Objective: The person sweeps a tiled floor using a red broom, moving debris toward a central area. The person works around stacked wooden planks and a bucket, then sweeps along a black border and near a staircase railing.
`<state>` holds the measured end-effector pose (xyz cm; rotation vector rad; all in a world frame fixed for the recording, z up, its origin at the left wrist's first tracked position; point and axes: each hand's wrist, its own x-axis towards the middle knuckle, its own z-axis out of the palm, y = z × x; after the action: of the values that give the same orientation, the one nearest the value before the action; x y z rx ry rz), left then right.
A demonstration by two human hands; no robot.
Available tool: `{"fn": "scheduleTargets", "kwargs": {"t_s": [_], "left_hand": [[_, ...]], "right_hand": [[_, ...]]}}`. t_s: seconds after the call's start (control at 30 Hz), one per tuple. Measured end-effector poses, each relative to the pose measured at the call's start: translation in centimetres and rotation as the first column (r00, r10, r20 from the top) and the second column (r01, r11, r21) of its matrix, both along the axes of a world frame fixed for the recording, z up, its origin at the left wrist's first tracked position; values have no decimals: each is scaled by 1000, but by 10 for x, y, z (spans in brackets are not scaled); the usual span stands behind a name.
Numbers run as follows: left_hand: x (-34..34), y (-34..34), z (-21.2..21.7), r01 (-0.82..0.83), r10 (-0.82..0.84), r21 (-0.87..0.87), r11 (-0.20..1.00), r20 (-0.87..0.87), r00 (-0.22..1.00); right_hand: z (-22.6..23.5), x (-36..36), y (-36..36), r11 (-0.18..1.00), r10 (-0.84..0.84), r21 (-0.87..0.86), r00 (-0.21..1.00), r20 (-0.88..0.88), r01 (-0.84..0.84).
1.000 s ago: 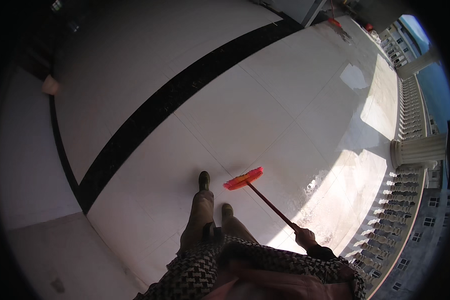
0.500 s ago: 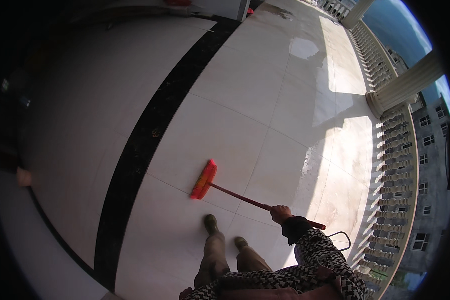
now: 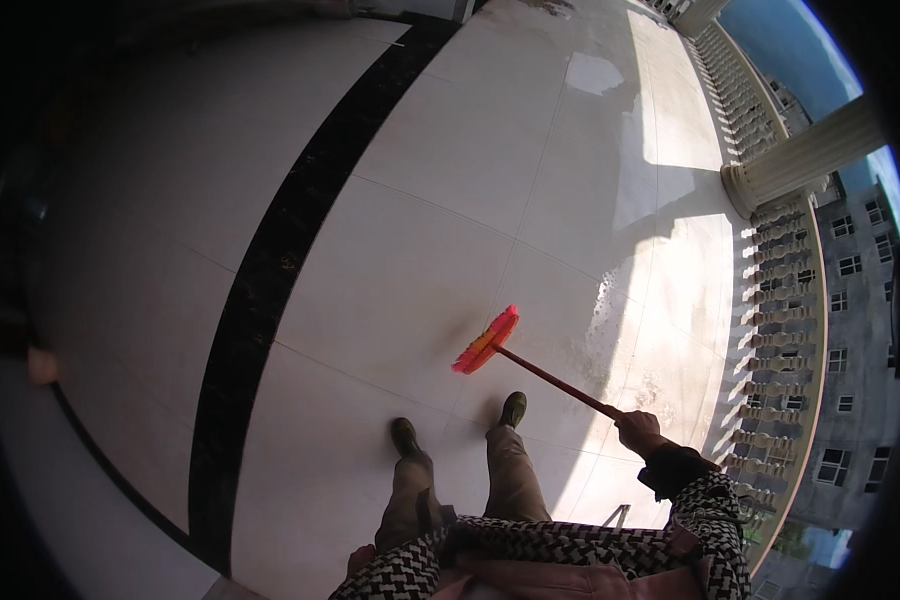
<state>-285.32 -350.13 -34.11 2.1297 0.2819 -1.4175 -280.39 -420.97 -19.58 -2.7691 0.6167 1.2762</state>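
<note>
A broom (image 3: 550, 376) with an orange head, pink-red bristles and a reddish-brown handle slants across the tiles in front of my feet. My right hand (image 3: 640, 430) is wrapped round its handle near the upper end, at the lower right. The bristle head (image 3: 487, 340) points away from me to the left, with a faint shadow on the tiles beside it; whether it touches the floor I cannot tell. Low at the bottom edge, by my left thigh, a little of my left hand (image 3: 359, 558) shows beyond the patterned sleeve. Its fingers are hidden.
Pale floor tiles (image 3: 400, 260) carry a black border strip (image 3: 270, 265) on the left. Wet patches (image 3: 595, 75) and sunlit stains lie on the right. Beyond them runs a balustrade (image 3: 780, 340) with a fluted column (image 3: 800, 155). A thin metal piece (image 3: 620, 515) shows beside my waist.
The broom head has swung to the right and slightly away from me, its handle moving right with my right hand. My right foot has stepped forward. A bit of my left hand shows more clearly.
</note>
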Motion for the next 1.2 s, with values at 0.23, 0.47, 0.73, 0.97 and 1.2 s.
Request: {"fn": "scheduleTargets", "kwargs": {"t_s": [0.23,0.47,0.73,0.97,1.2], "left_hand": [[-16,-66,15,70,-66,120,990,-32,997],[-8,-166,17,230,-220,183,956,-75,973],[51,-255,-1,234,-241,226,946,1,971],[87,-309,-4,336,-336,8,942,100,937],[166,-400,20,550,-499,-149,821,279,820]], "right_hand": [[-206,178,51,952,70,246,910,409,-183],[-145,-44,-183,977,-122,183,990,75,107],[-42,-174,-384,941,-211,-334,851,-481,45],[21,-135,-363,984,-119,-153,982,-149,96],[-126,114,-279,970,-108,240,942,317,30]]}}
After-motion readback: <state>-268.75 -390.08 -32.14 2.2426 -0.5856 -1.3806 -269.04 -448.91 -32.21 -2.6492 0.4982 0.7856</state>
